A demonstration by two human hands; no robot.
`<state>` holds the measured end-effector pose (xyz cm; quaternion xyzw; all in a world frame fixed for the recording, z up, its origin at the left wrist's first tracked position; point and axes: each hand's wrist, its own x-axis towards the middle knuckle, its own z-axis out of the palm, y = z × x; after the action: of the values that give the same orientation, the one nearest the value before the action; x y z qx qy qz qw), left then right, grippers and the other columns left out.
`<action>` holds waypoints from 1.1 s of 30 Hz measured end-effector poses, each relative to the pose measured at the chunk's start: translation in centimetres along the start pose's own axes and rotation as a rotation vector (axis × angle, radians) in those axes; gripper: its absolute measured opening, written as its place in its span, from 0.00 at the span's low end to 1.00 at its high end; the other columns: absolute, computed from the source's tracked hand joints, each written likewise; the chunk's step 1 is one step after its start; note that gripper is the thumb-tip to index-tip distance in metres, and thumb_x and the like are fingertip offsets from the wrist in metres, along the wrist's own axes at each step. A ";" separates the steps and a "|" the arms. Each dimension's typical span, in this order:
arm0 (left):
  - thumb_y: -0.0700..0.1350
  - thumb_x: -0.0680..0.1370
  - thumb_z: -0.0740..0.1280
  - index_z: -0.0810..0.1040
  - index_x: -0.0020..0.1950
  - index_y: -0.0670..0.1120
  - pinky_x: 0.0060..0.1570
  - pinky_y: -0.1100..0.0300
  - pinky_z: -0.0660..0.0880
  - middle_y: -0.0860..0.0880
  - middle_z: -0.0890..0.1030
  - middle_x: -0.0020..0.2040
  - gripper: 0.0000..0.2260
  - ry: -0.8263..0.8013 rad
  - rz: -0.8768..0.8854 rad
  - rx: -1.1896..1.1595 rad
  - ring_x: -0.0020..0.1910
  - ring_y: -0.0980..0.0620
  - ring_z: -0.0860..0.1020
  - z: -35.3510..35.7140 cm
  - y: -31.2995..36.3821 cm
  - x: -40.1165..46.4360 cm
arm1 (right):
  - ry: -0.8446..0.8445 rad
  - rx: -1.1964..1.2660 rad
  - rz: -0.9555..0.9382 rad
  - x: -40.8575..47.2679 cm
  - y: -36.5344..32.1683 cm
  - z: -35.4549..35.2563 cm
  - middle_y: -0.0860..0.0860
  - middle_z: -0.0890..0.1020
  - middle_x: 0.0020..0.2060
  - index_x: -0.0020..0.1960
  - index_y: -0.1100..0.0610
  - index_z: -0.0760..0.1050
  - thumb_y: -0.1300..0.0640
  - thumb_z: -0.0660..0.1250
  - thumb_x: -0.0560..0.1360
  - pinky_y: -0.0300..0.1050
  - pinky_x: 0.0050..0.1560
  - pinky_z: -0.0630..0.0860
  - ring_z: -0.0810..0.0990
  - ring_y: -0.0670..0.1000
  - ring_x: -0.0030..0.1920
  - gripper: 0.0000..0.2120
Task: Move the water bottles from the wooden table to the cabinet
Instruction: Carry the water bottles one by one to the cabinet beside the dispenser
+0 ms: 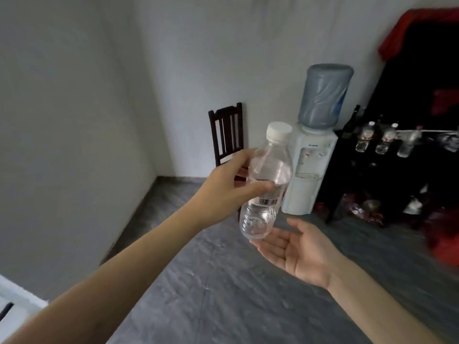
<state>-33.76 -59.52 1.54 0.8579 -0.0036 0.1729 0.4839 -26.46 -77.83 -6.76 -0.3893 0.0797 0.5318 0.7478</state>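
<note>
The clear water bottle [265, 184] hangs in mid-air, white cap up, long axis tilted slightly right. The left hand [224, 192] has its fingers clamped round its middle; the right hand [295, 249] lies palm-up, fingers apart, at its base (contact unclear). Blurred bottles [383, 140] stand on the dark cabinet [397, 175] beside a water dispenser [308, 165].

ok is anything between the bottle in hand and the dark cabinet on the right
Nothing visible blocks it. The bottle is held by the left hand over open floor; the water dispenser stands left of the cabinet.
</note>
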 end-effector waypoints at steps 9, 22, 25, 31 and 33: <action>0.66 0.72 0.68 0.70 0.69 0.62 0.51 0.74 0.74 0.63 0.82 0.57 0.27 -0.163 0.069 -0.036 0.56 0.68 0.79 0.5 -3.9 10.2 | 0.144 0.037 -0.124 4.0 -6.1 -1.1 0.67 0.81 0.59 0.66 0.70 0.71 0.48 0.53 0.83 0.55 0.61 0.78 0.82 0.64 0.58 0.26; 0.67 0.71 0.67 0.72 0.70 0.63 0.53 0.69 0.77 0.62 0.83 0.58 0.28 -0.314 0.186 -0.122 0.57 0.62 0.81 2.2 -7.9 23.0 | 0.273 0.123 -0.259 9.9 -12.9 -2.7 0.66 0.82 0.59 0.65 0.68 0.72 0.45 0.53 0.83 0.55 0.61 0.76 0.82 0.63 0.58 0.27; 0.66 0.72 0.67 0.74 0.71 0.60 0.53 0.72 0.75 0.60 0.83 0.60 0.29 -0.370 0.193 -0.162 0.58 0.61 0.80 4.2 -8.2 26.0 | 0.303 0.160 -0.278 10.4 -15.0 -4.5 0.66 0.82 0.59 0.65 0.69 0.72 0.46 0.53 0.83 0.54 0.63 0.75 0.82 0.64 0.58 0.27; 0.60 0.73 0.71 0.75 0.71 0.60 0.54 0.72 0.73 0.58 0.82 0.61 0.26 -0.470 0.221 -0.164 0.58 0.60 0.80 10.2 -8.1 32.7 | 0.355 0.226 -0.310 10.9 -20.4 -9.0 0.68 0.81 0.58 0.65 0.70 0.71 0.46 0.56 0.82 0.55 0.60 0.78 0.82 0.65 0.59 0.27; 0.62 0.72 0.72 0.76 0.71 0.58 0.53 0.72 0.73 0.59 0.83 0.59 0.28 -0.489 0.238 -0.166 0.56 0.62 0.80 12.4 -7.9 35.3 | 0.360 0.232 -0.317 11.0 -22.8 -10.9 0.68 0.81 0.58 0.65 0.70 0.71 0.46 0.56 0.82 0.55 0.58 0.80 0.82 0.65 0.58 0.27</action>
<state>4.39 -59.97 -0.23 0.8252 -0.2352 0.0155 0.5134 0.93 -80.06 -8.74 -0.3969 0.2099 0.3178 0.8351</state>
